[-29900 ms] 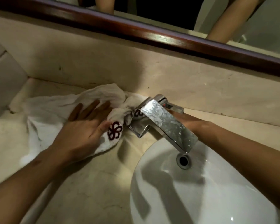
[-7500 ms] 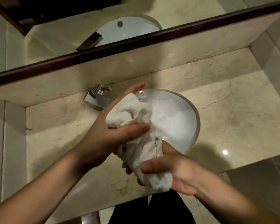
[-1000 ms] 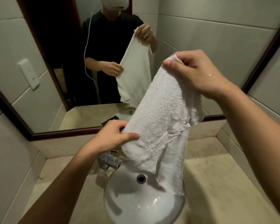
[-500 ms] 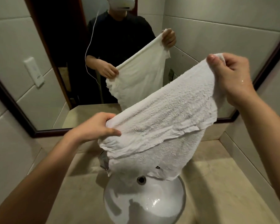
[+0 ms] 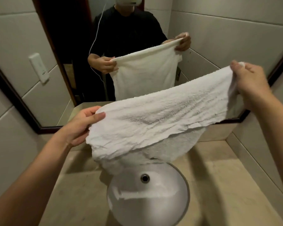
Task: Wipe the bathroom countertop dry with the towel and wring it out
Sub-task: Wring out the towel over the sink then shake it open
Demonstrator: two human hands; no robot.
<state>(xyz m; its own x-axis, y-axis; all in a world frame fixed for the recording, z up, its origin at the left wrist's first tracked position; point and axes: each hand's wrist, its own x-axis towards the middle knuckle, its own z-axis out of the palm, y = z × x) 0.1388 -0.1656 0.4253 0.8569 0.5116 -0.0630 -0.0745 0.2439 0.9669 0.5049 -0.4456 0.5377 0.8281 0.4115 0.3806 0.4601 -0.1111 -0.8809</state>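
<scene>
the towel (image 5: 162,121) hangs in the air over the sink (image 5: 147,198), stretched wide on a slant from eight o'clock up to two o'clock. its near layer is folded toward the viewer, and a lower fold sags at six o'clock to just above the basin's far rim; whether it touches there cannot be told. the left hand (image 5: 82,126) pinches the low corner at nine o'clock, thumb on top and fingers curled beneath. the right hand (image 5: 250,85) pinches the high corner at two o'clock, thumb and forefinger closed on a small bunch of terry. holding it over the bowl probably keeps any drips off the stone, and pulling the corners apart looks like opening the cloth out flat. the tight creases running across it suggest the wringing is already done. the countertop (image 5: 219,185) spreads round the sink from four to eight o'clock and looks matt rather than puddled, though the dim light leaves that unsure. at twelve o'clock the dark-framed mirror (image 5: 55,101) reflects a person in a dark top holding the same cloth, with a white wall plate (image 5: 39,67) at ten o'clock.
</scene>
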